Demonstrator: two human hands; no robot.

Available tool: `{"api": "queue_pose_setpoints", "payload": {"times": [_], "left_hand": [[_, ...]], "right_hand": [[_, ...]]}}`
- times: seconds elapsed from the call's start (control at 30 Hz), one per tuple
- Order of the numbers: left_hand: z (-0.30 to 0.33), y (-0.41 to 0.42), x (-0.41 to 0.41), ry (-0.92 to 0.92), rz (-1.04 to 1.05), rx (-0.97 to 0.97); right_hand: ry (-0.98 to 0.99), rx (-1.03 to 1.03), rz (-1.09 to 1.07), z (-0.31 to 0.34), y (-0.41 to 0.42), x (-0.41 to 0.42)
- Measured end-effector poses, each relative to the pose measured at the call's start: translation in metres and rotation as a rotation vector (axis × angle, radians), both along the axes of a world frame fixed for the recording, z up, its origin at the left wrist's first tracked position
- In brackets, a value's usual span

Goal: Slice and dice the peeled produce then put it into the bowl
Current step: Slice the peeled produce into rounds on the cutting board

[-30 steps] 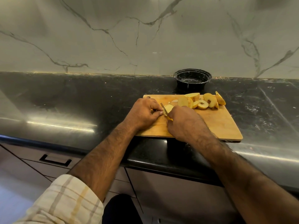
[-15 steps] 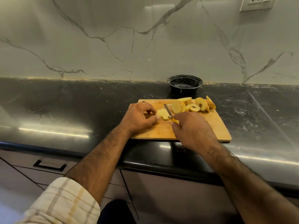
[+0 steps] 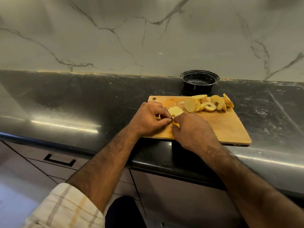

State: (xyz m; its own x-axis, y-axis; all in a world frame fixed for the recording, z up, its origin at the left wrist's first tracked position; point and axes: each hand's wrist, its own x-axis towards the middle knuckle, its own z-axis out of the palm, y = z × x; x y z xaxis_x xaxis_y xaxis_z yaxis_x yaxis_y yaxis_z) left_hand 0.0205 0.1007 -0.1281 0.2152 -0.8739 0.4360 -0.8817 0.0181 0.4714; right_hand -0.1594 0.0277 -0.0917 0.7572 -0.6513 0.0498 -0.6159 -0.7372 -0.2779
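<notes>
Slicing is mostly done, dicing is underway, nothing in the bowl yet.

- Cutting board (image 3: 230,127) sits at the worktop's front edge, near corner overhanging slightly.
- Round slices (image 3: 208,104) are fanned along the board's far edge toward its far right corner; some show a seed core. Still undiced.
- Diced pile (image 3: 176,111) lies near the board's far left corner, just beyond both hands.
- Left hand (image 3: 150,120): fingers curled, thumb and forefinger pinching the piece being cut.
- Right hand (image 3: 194,132): curled around the yellow handle of the knife (image 3: 167,113); handle mostly hidden, blade points away between the hands.
- Bowl (image 3: 199,80) is at the worktop's back edge against the wall, just beyond the board. Looks empty.

Judgement: roughly a third in. Left: finish this piece, dice the remaining slices, transfer everything to the bowl.
</notes>
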Motion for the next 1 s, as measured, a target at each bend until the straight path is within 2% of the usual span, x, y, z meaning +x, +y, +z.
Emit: {"api": "queue_pose_setpoints", "payload": {"times": [0.33, 0.5, 0.6, 0.8, 1.0], "left_hand": [[-0.002, -0.004, 0.002, -0.029, 0.121, 0.046], [0.003, 0.002, 0.000, 0.073, 0.108, -0.032], [0.002, 0.004, 0.002, 0.064, 0.194, -0.063], [0.001, 0.006, 0.001, 0.167, 0.237, 0.236], [-0.003, 0.001, 0.015, 0.188, 0.314, 0.208]], "right_hand": [[0.069, 0.044, 0.017, 0.010, 0.001, -0.019], [-0.110, -0.029, -0.023, 0.010, -0.009, -0.040], [-0.079, -0.056, -0.122, 0.005, -0.016, -0.043], [-0.058, -0.003, -0.096, -0.002, -0.014, -0.027], [-0.054, -0.007, -0.077, 0.002, -0.015, -0.008]]}}
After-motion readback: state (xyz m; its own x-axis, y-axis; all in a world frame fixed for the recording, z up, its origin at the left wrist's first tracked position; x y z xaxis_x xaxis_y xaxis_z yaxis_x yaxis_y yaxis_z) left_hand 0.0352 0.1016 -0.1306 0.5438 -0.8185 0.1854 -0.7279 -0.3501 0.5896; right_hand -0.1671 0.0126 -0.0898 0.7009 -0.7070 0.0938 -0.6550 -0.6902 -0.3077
